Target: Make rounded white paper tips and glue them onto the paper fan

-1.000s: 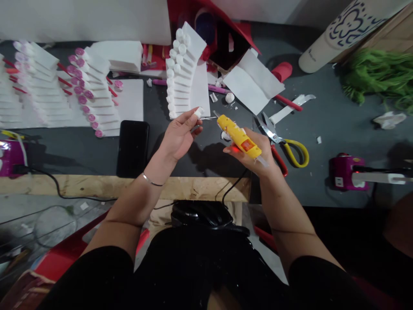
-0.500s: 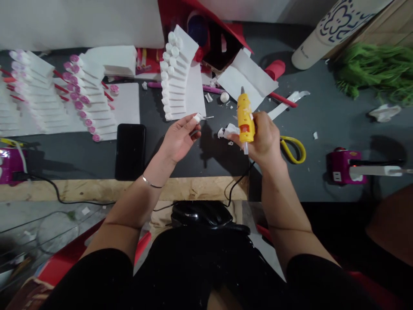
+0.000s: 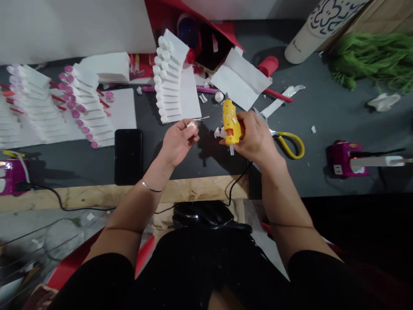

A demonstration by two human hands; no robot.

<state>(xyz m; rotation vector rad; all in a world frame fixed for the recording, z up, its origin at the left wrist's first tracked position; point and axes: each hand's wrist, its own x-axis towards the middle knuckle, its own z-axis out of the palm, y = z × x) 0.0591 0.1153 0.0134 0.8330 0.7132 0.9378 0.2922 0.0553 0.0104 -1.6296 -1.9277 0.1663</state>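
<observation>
My left hand (image 3: 179, 140) pinches a small white paper flower (image 3: 192, 125), and a thin wire stem (image 3: 202, 118) points out of it to the right. In my right hand (image 3: 256, 133) is a yellow hot glue gun (image 3: 231, 121), its nozzle aimed away from me and a clear glue stick showing at its rear. Beyond my left hand, a fanned row of white paper flowers on stems (image 3: 166, 79) lies on white paper. A small white ball-like piece (image 3: 219, 97) rests near the nozzle. Crumpled white scrap (image 3: 219, 132) lies beside the glue gun.
Pink-tipped flowers (image 3: 75, 103) lie in rows at the left, with a black phone (image 3: 128, 156) nearer me. Yellow-handled scissors (image 3: 292, 145) are right of my right hand. Farther right are a purple power socket (image 3: 344, 160), green yarn-like strands (image 3: 374, 62) and a white tumbler (image 3: 305, 41).
The glue gun in my right hand has moved left, closer to my left hand. The flower has turned in my left fingers. The view has shifted slightly.
</observation>
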